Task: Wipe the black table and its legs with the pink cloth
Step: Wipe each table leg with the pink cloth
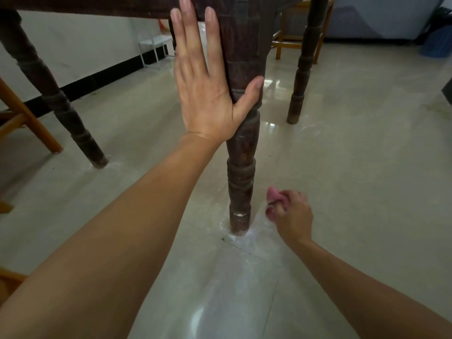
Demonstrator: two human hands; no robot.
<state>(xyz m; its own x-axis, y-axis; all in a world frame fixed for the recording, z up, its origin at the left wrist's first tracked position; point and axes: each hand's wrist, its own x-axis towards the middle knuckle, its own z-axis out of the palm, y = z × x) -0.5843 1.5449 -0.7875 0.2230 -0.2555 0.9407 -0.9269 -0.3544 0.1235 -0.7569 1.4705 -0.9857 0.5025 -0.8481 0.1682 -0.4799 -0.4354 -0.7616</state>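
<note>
Low and right of centre, the right hand (291, 214) is gripping the one pink cloth (275, 196), bunched, just beside the foot of the nearest leg (241, 187) but not touching it. Above, the left hand (208, 89) is pressing flat, fingers straight, against that leg's upper part. Three legs are showing: this one, the left leg (49, 89) and the far leg (302, 77) at upper right. Leg wiping seems to be underway. I cannot tell which legs are finished, and the top of the desk (85, 4) is lying out of view.

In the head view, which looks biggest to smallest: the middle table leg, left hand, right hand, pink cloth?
Largest: middle table leg and left hand, about alike; the hand is nearer the camera, so unranked.
Then: right hand.
Smallest: pink cloth, bunched in that hand.
</note>
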